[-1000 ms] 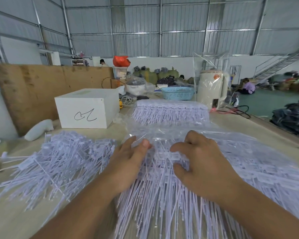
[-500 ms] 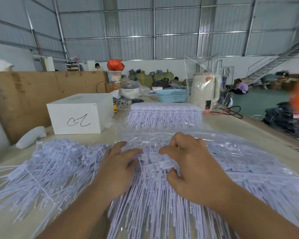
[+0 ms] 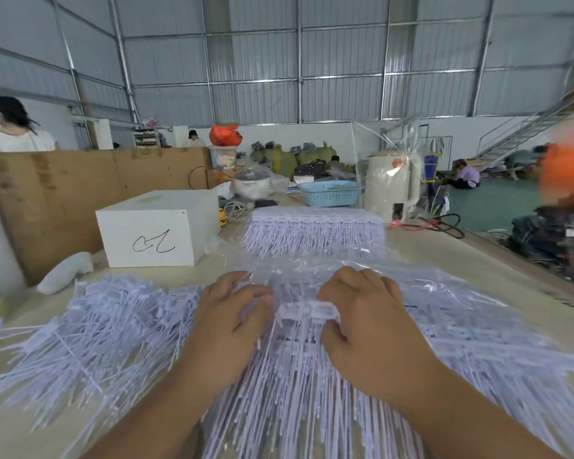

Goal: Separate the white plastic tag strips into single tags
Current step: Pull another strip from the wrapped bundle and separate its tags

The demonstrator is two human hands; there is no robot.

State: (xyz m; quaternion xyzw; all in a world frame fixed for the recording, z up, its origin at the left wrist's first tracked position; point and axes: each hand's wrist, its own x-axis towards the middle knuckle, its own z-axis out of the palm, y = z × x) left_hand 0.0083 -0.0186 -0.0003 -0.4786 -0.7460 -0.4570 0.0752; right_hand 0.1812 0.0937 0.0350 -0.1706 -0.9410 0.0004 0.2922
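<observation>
Both hands curl onto 1 white tag strip [image 3: 307,309] at the table's centre — left hand [image 3: 227,329] at its 9 o'clock end, right hand [image 3: 365,326] pinching its 3 o'clock end, atop the heap.

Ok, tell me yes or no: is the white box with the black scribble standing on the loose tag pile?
No, the white box stands on bare table behind the loose tag pile.

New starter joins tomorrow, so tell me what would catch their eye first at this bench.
Two hands, left hand and right hand, pinch a tag strip at centre, over a spread of strips. A loose tag pile lies left of them. Behind it stands a white box with a black scrawl.
</observation>
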